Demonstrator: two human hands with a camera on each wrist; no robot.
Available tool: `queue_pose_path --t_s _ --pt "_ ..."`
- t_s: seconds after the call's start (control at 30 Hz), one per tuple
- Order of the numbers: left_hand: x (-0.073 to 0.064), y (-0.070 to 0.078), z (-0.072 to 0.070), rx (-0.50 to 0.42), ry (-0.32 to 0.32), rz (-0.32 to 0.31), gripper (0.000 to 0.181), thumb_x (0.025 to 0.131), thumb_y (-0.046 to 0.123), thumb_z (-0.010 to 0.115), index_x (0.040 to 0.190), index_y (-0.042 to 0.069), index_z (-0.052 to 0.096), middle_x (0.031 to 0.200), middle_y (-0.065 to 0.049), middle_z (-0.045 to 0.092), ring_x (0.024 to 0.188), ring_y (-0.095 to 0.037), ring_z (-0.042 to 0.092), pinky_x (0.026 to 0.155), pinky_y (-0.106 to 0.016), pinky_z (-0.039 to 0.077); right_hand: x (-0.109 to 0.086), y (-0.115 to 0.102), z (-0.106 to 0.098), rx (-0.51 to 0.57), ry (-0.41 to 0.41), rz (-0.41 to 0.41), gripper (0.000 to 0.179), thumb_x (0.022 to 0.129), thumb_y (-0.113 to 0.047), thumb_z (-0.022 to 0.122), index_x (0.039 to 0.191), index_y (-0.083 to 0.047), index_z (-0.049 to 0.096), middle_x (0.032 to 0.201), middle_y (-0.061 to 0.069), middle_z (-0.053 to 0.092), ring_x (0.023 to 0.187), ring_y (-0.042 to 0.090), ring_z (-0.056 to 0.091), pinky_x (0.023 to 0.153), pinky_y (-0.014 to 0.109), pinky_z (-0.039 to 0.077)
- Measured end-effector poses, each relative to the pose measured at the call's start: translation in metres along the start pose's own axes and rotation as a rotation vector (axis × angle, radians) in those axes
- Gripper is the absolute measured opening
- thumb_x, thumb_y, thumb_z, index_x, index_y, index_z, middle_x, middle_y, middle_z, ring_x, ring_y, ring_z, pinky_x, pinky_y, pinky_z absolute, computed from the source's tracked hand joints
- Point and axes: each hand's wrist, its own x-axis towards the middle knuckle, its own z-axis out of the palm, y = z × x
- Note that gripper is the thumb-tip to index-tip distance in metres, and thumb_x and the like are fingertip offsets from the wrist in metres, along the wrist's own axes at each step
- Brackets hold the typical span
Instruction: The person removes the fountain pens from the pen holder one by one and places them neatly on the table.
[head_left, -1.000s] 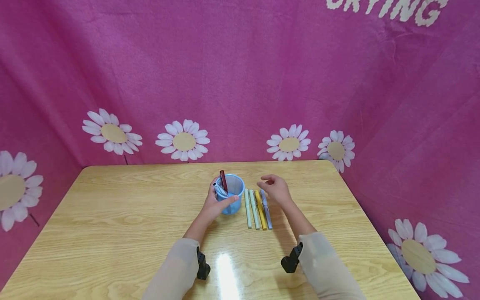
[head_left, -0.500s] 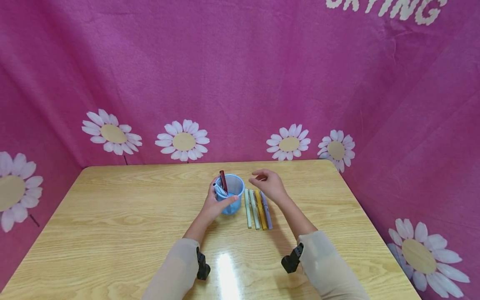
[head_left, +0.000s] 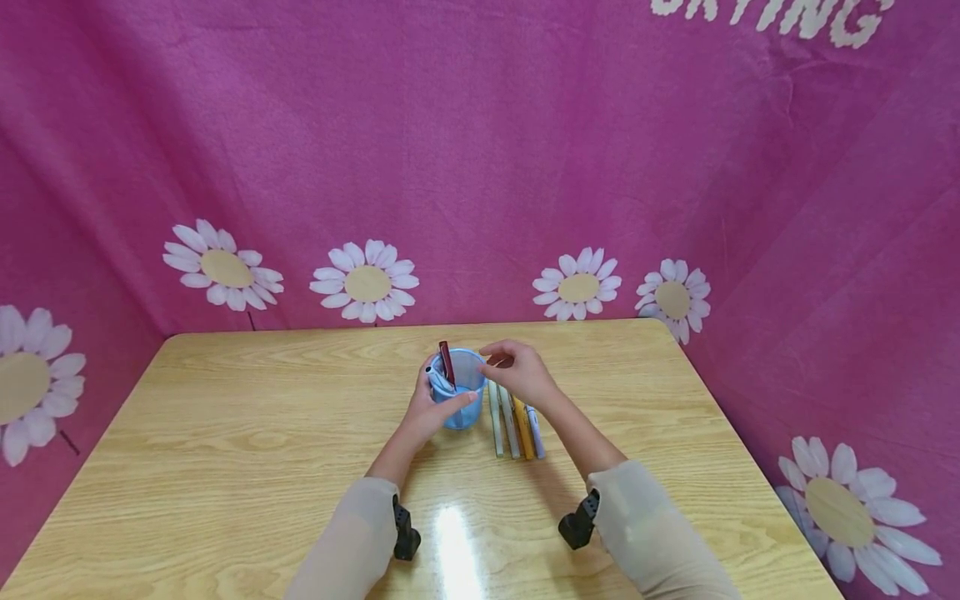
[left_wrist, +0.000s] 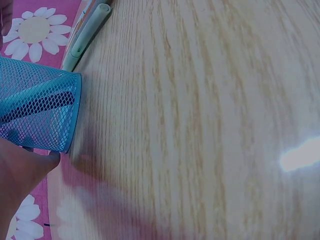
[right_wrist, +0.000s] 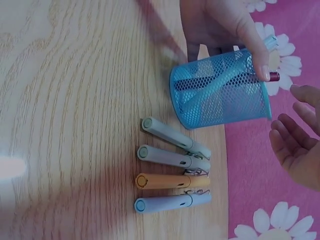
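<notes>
My left hand [head_left: 429, 410] grips a blue mesh pen holder [right_wrist: 225, 107] around its side, thumb toward the front. Inside lean a dark red pen [head_left: 447, 360] and a light blue pen [head_left: 439, 380], their ends rising above the rim. My right hand [head_left: 523, 373] hovers at the holder's right rim with fingers loosely bent. The right wrist view shows nothing between those fingers. On the table just right of the holder lie two pale green pens [right_wrist: 172, 156], a yellow-orange pen [right_wrist: 167, 181] and a lavender pen [right_wrist: 170, 202], side by side in a row.
The wooden table [head_left: 247, 442] reaches back to a magenta cloth [head_left: 480, 167] printed with white daisies, which also hangs at both sides. A bright reflection shines on the tabletop between the forearms. Each wrist wears a small black camera [head_left: 406, 533].
My right hand has moved left from above the row of pens to the pen holder's rim. The left hand and the holder have stayed in place.
</notes>
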Motion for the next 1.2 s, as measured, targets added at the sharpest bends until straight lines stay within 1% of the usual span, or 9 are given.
queue_pose_path --t_s 0.1,0.27,0.43,0.53,0.7,0.73,0.87,0.97,1.2 --pt "-0.001 0.000 -0.001 0.005 -0.003 -0.016 0.095 0.077 0.024 0.077 0.149 0.022 0.015 0.145 -0.012 0.036 0.134 -0.031 0.034 0.111 -0.052 0.026 0.000 -0.003 0.004 -0.017 -0.024 -0.010 0.028 0.085 -0.015 0.068 0.110 -0.003 0.065 0.096 0.012 0.067 0.085 0.019 0.061 0.071 0.025 0.052" --pt "-0.002 0.000 -0.001 0.004 -0.013 -0.016 0.095 0.077 0.024 0.076 0.149 0.022 0.014 0.147 -0.011 0.033 0.135 -0.031 0.031 0.112 -0.052 0.024 0.001 -0.008 0.008 -0.020 -0.039 -0.030 0.027 0.085 -0.016 0.068 0.109 -0.003 0.066 0.097 0.011 0.067 0.087 0.019 0.060 0.071 0.024 0.051" --pt "-0.001 0.001 -0.001 -0.010 -0.022 -0.017 0.095 0.077 0.023 0.077 0.148 0.023 0.014 0.146 -0.011 0.033 0.134 -0.031 0.034 0.111 -0.052 0.026 0.001 -0.014 0.012 -0.016 -0.056 -0.064 0.027 0.084 -0.014 0.069 0.108 -0.002 0.066 0.098 0.011 0.067 0.088 0.020 0.061 0.071 0.024 0.052" --pt "-0.001 0.002 -0.001 -0.015 -0.028 -0.001 0.094 0.077 0.021 0.076 0.148 0.022 0.014 0.147 -0.011 0.033 0.133 -0.030 0.034 0.111 -0.052 0.026 0.003 -0.018 0.015 -0.015 -0.068 -0.079 0.028 0.083 -0.012 0.069 0.109 0.000 0.066 0.097 0.012 0.067 0.087 0.020 0.061 0.071 0.024 0.051" --pt "-0.002 0.004 -0.001 -0.048 -0.047 0.054 0.090 0.079 0.015 0.074 0.148 0.019 0.015 0.148 -0.012 0.032 0.134 -0.030 0.034 0.113 -0.050 0.024 0.007 -0.022 0.022 -0.025 -0.105 -0.081 0.028 0.082 -0.014 0.070 0.107 -0.002 0.067 0.095 0.011 0.067 0.084 0.017 0.061 0.070 0.024 0.051" --pt "-0.001 0.004 -0.002 -0.055 -0.052 0.057 0.089 0.080 0.014 0.073 0.148 0.020 0.016 0.148 -0.012 0.032 0.134 -0.030 0.034 0.113 -0.049 0.025 0.008 -0.023 0.024 -0.028 -0.112 -0.083 0.028 0.082 -0.014 0.071 0.107 -0.002 0.067 0.094 0.011 0.066 0.083 0.016 0.061 0.070 0.023 0.051" --pt "-0.001 0.003 -0.002 -0.027 -0.064 0.047 0.088 0.082 0.015 0.072 0.148 0.020 0.014 0.149 -0.012 0.031 0.135 -0.031 0.035 0.112 -0.048 0.027 0.010 -0.024 0.028 -0.048 -0.140 -0.083 0.026 0.081 -0.015 0.072 0.105 -0.004 0.068 0.093 0.010 0.066 0.081 0.015 0.060 0.071 0.023 0.051" --pt "0.000 0.002 -0.003 -0.010 -0.067 0.043 0.088 0.083 0.014 0.071 0.149 0.018 0.012 0.151 -0.013 0.028 0.136 -0.031 0.032 0.113 -0.048 0.026 0.011 -0.024 0.032 -0.060 -0.163 -0.072 0.026 0.082 -0.015 0.072 0.106 -0.006 0.068 0.094 0.008 0.066 0.082 0.014 0.059 0.071 0.023 0.050" --pt "0.002 -0.001 -0.004 -0.039 -0.082 0.084 0.085 0.084 0.007 0.067 0.148 0.016 0.013 0.149 -0.014 0.031 0.135 -0.032 0.033 0.112 -0.048 0.027 0.014 -0.022 0.039 -0.092 -0.210 -0.075 0.025 0.083 -0.015 0.070 0.107 -0.007 0.066 0.091 0.007 0.064 0.081 0.014 0.058 0.070 0.023 0.049"
